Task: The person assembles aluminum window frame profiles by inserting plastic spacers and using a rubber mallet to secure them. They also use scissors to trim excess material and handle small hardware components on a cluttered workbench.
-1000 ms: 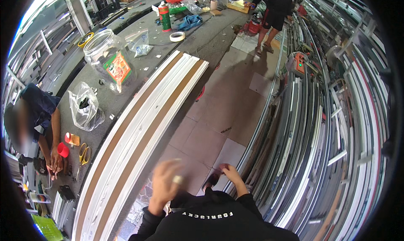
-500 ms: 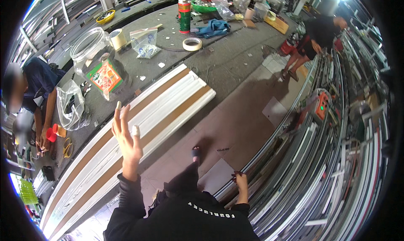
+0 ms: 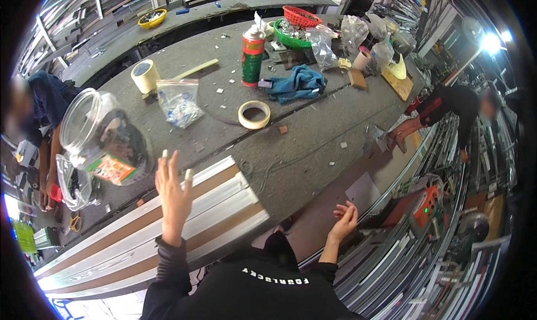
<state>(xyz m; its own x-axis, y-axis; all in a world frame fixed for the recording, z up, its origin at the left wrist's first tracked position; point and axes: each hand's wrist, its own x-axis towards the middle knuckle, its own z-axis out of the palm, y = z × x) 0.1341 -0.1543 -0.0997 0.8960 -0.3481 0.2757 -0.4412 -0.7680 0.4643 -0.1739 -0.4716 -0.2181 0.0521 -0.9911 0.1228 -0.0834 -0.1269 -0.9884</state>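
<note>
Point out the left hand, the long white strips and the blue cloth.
Left hand (image 3: 175,198), head view: back of the hand.
Long white strips (image 3: 224,202), head view: surface of the middle one.
Blue cloth (image 3: 299,85), head view: middle of the crumpled fabric.

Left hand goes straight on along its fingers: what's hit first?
Likely the clear plastic bag on the bench, ahead of the left hand; the big jar sits left of that line. Height is unclear, so it could pass above.
</note>
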